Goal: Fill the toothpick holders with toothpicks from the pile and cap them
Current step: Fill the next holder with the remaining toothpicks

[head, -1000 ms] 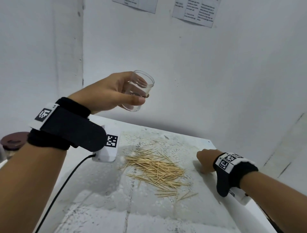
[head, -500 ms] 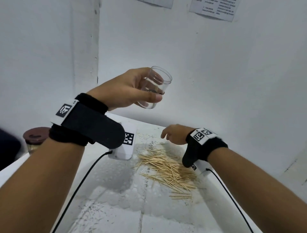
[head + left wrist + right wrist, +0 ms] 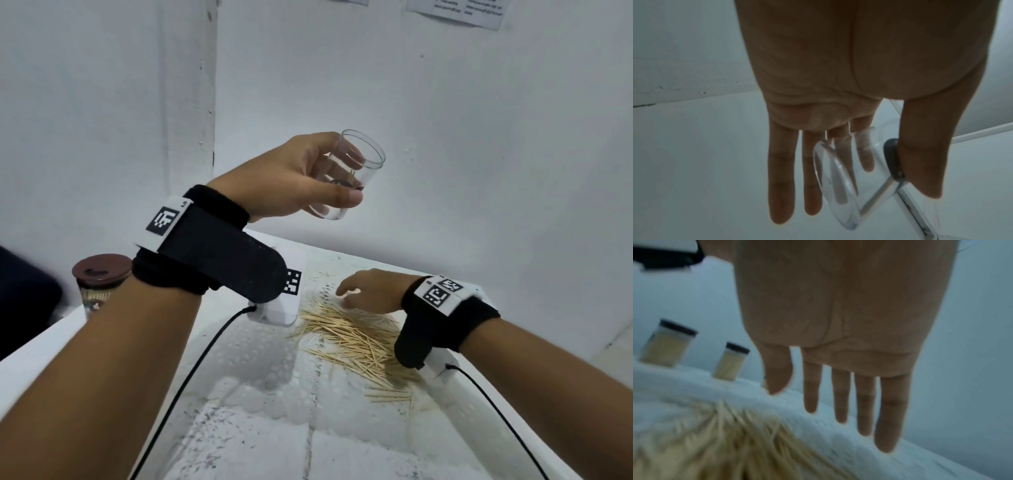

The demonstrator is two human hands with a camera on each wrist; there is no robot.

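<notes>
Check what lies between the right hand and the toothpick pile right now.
Nothing: in the right wrist view, the right hand hovers open over the toothpick pile, only bare white tabletop under its fingertips.

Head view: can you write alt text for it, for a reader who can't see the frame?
The left hand holds an empty clear holder tilted in the air, while the right hand, fingers relaxed, reaches over a pile of toothpicks on a white table. A filled holder with a brown cap stands at the table's left edge.
</notes>
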